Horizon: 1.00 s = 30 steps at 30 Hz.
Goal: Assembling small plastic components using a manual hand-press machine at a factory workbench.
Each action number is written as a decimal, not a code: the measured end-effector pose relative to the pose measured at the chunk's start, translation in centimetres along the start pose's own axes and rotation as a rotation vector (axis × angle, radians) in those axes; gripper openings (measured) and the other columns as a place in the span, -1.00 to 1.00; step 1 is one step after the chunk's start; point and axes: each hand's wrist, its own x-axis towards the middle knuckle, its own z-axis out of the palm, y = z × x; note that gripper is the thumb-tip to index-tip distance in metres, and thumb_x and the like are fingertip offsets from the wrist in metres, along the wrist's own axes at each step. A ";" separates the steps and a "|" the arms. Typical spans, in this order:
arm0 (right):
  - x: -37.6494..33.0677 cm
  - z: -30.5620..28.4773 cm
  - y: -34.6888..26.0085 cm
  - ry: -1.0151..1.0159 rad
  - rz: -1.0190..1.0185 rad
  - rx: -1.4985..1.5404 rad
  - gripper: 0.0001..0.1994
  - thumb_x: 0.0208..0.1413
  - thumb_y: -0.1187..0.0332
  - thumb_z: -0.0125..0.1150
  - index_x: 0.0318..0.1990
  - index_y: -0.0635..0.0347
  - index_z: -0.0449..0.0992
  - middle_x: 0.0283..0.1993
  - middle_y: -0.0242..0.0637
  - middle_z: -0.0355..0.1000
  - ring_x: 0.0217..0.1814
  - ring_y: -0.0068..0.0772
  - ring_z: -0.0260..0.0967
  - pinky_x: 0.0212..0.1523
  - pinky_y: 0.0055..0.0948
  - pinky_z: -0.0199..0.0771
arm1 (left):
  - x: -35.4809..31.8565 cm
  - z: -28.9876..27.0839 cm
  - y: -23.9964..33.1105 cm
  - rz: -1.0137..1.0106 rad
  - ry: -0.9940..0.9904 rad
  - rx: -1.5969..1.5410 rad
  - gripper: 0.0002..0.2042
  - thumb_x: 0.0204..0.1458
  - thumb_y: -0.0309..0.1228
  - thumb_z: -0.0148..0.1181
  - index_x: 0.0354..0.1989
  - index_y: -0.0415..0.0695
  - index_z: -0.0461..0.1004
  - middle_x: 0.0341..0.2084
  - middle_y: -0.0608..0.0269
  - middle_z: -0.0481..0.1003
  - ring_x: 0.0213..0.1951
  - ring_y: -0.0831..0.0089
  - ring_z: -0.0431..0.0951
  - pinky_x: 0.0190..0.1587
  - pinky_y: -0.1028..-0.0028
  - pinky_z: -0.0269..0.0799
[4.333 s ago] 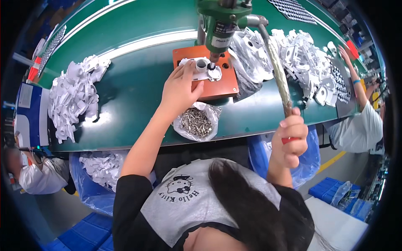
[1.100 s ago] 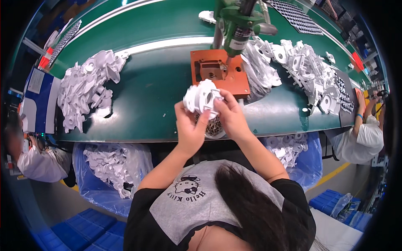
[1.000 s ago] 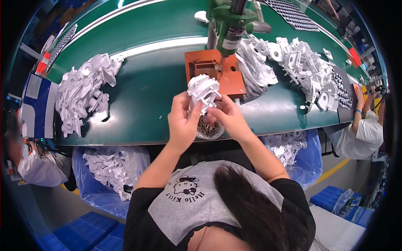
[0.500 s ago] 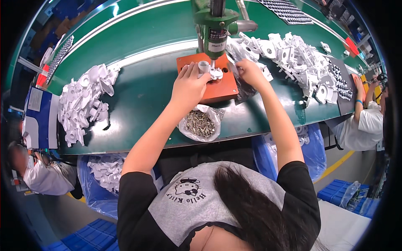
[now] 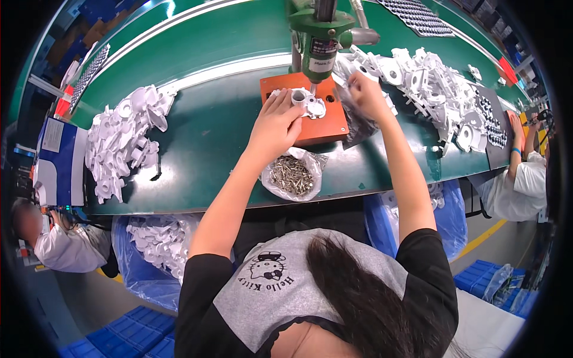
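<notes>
A white plastic part (image 5: 316,108) with a round ring and a short tube lies on the orange block (image 5: 322,126) beneath the green press head (image 5: 321,51). My left hand (image 5: 276,124) grips this part from the left, its thumb near the tube. To the right of the block, my right hand (image 5: 368,96) is closed beside a dark plastic bag (image 5: 360,126); what its fingers hold, if anything, is hidden. Just in front of the block sits an open clear bag of small metal screws or pins (image 5: 291,175).
Piles of white plastic parts lie on the green table (image 5: 206,152) at left (image 5: 122,140) and right (image 5: 427,89). Blue-lined bins (image 5: 156,241) stand below the front edge. A co-worker's arm (image 5: 514,140) is at far right; another person sits at far left.
The view has shifted slightly, so the bench appears farther right. The white part now shows more in front of the press tip. My right hand has moved slightly away from me.
</notes>
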 end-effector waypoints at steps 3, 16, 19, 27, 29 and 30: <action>0.2 -1.8 -2.6 0.040 0.043 0.165 -0.77 0.08 0.53 -0.01 -0.10 0.27 0.47 -0.43 -0.37 0.44 -0.43 -0.58 0.33 -0.33 -0.55 0.33 | 0.0 -0.1 0.2 -0.009 0.023 -0.013 -0.82 -0.02 -0.40 0.08 -0.25 -0.13 0.49 0.04 -0.13 0.36 0.17 0.01 0.27 0.27 0.17 0.08; -2.0 1.9 -8.7 0.037 -0.376 0.020 -0.89 -0.12 0.48 0.27 -0.39 0.30 0.56 -0.27 -0.22 0.46 -0.10 -0.20 0.37 -0.08 -0.34 0.38 | -0.3 0.2 -0.2 -0.024 0.052 -0.012 -0.80 -0.04 -0.34 0.11 -0.26 -0.13 0.50 0.05 -0.11 0.36 0.18 0.05 0.27 0.28 0.19 0.04; -2.5 1.6 -8.6 -0.003 -0.443 -0.040 -0.88 -0.10 0.45 0.25 -0.37 0.28 0.57 -0.27 -0.22 0.46 -0.07 -0.18 0.36 -0.05 -0.29 0.35 | -0.5 0.4 -0.4 -0.036 0.046 -0.010 -0.79 -0.04 -0.33 0.11 -0.25 -0.12 0.50 0.05 -0.10 0.37 0.19 0.06 0.27 0.29 0.19 0.04; -3.8 1.4 -10.8 -0.013 -0.418 -0.189 -0.85 -0.08 0.42 0.21 -0.31 0.23 0.55 -0.23 -0.23 0.47 -0.04 -0.19 0.32 -0.04 -0.27 0.28 | -0.5 0.3 -0.7 -0.032 0.040 -0.001 -0.79 -0.02 -0.32 0.09 -0.24 -0.10 0.50 0.06 -0.11 0.36 0.19 0.08 0.26 0.29 0.19 0.03; -4.6 1.2 -11.6 0.220 -0.423 -0.221 -0.89 -0.13 0.45 0.24 -0.37 0.20 0.53 -0.25 -0.25 0.45 -0.09 -0.19 0.33 -0.09 -0.29 0.28 | -0.5 0.4 -0.7 -0.033 0.044 -0.010 -0.79 -0.02 -0.32 0.09 -0.23 -0.10 0.50 0.06 -0.11 0.36 0.19 0.07 0.27 0.29 0.19 0.03; -5.5 1.1 -12.2 0.215 -0.427 -0.215 -0.89 -0.13 0.45 0.24 -0.37 0.20 0.53 -0.25 -0.25 0.45 -0.09 -0.19 0.33 -0.09 -0.29 0.28 | -0.6 0.4 -0.6 -0.037 0.046 -0.017 -0.79 -0.02 -0.32 0.09 -0.23 -0.09 0.50 0.06 -0.12 0.36 0.19 0.07 0.27 0.29 0.19 0.03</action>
